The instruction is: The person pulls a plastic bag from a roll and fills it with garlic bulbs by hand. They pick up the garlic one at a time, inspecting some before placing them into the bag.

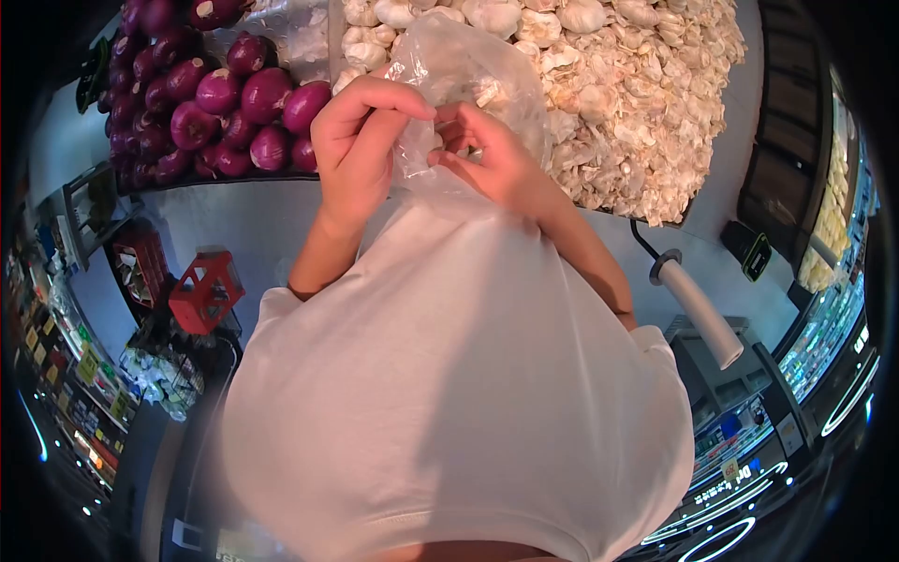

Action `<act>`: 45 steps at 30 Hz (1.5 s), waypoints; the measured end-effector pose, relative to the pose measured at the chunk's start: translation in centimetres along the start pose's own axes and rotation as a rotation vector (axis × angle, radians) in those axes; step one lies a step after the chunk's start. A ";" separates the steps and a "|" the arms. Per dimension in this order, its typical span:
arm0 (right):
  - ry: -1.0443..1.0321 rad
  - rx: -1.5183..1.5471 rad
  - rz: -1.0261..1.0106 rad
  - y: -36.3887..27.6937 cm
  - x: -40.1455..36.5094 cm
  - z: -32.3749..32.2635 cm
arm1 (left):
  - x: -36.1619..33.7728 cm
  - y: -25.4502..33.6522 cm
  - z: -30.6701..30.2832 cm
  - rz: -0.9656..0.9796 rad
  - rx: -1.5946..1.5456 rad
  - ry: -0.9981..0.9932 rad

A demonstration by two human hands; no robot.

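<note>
A clear plastic bag [515,84] hangs between my two hands, in front of the garlic bulbs [646,103]. My left hand [361,136] has its fingers bent and pinched on the bag's edge. On the other side, my right hand [487,155] curls its thumb and fingers round the bag's rim. The fingertips of both hands are close together near the bag's mouth. Some pale pieces show through the plastic; whether they lie inside the bag or behind it I cannot tell.
Red onions [220,94] are heaped left of the garlic. A roll of plastic bags [698,314] hangs at the right below the display. Red crates [206,292] stand at the lower left. Shelves with goods line both sides.
</note>
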State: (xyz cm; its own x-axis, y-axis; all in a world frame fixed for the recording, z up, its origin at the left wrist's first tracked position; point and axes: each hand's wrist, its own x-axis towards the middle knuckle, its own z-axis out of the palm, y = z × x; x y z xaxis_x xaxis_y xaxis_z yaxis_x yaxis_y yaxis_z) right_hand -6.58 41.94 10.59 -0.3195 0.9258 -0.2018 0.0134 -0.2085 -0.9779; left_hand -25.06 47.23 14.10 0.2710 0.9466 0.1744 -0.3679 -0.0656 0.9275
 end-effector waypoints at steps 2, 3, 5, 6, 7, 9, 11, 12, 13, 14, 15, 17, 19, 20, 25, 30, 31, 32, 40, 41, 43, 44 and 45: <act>0.029 -0.108 -0.029 -0.3 0.1 -0.1 | -0.2 0.1 0.4 0.020 -0.003 0.029; 0.042 -0.125 -0.028 -0.1 0.1 -0.2 | -0.4 0.2 0.6 0.021 0.004 0.044; 0.067 -0.224 -0.076 0.3 0.1 -0.5 | -0.7 0.3 0.9 0.025 0.014 0.069; 0.077 -0.306 -0.127 0.6 0.2 -0.6 | -1.0 0.3 1.1 0.057 0.072 0.053; 0.089 -0.390 -0.180 0.8 0.3 -0.9 | -1.2 0.2 1.3 0.092 0.129 0.035; 0.041 -0.606 -0.314 0.7 0.0 -0.9 | -1.4 -0.2 1.5 0.133 0.199 0.013; -0.006 -0.749 -0.431 0.9 -0.1 -0.8 | -1.8 -0.4 1.7 0.129 0.224 0.005; -0.028 -0.789 -0.482 1.1 -0.1 -0.9 | -2.0 -0.5 1.8 0.145 0.241 0.010; -0.051 -0.830 -0.530 1.2 -0.2 -0.9 | -2.2 -0.5 1.9 0.158 0.256 0.015; -0.052 -0.850 -0.520 1.5 -0.3 -0.9 | -2.4 -0.5 2.0 0.172 0.270 0.020; -0.052 -0.871 -0.511 1.9 -0.4 -0.9 | -2.5 -0.5 2.1 0.189 0.268 0.033; -0.053 -0.931 -0.497 2.5 -0.3 -1.0 | -2.5 -0.4 2.3 0.225 0.265 0.058; -0.058 -1.003 -0.483 2.9 -0.1 -1.0 | -2.6 -0.6 2.0 0.247 0.269 0.099; -0.050 -0.994 -0.445 2.9 -0.2 -1.0 | -2.7 -0.7 1.9 0.256 0.271 0.121; -0.051 -1.050 -0.252 2.5 -0.6 -0.9 | -2.7 -0.5 1.5 0.299 0.233 0.190; -0.050 -1.118 -0.327 2.7 -1.2 -1.4 | -3.4 -0.8 0.7 0.322 0.217 0.214; -0.050 -1.118 -0.330 2.7 -1.3 -1.4 | -3.5 -0.7 1.0 0.325 0.204 0.219; -0.053 -1.116 -0.329 2.7 -1.3 -1.4 | -3.6 -0.6 1.2 0.327 0.191 0.225; 0.033 -1.165 -0.394 2.9 -1.4 -1.1 | -5.0 -0.7 0.9 0.295 0.215 0.201; 0.048 -1.164 -0.400 3.0 -1.3 -1.0 | -5.1 -0.7 0.7 0.292 0.235 0.184; 0.075 -1.161 -0.414 3.4 -1.1 -0.9 | -5.2 -0.7 0.5 0.286 0.222 0.179; 0.087 -1.122 -0.379 3.2 -1.2 -0.8 | -5.2 -0.6 0.4 0.285 0.217 0.177; 0.096 -1.083 -0.344 3.0 -1.3 -0.6 | -5.2 -0.5 0.3 0.288 0.225 0.174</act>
State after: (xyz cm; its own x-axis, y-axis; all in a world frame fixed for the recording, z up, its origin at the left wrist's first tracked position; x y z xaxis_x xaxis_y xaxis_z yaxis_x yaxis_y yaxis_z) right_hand -5.55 40.31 7.89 -0.3910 0.9113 0.1286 0.7647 0.3994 -0.5057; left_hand -25.99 42.30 12.82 0.0232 0.9175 0.3971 -0.1977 -0.3852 0.9014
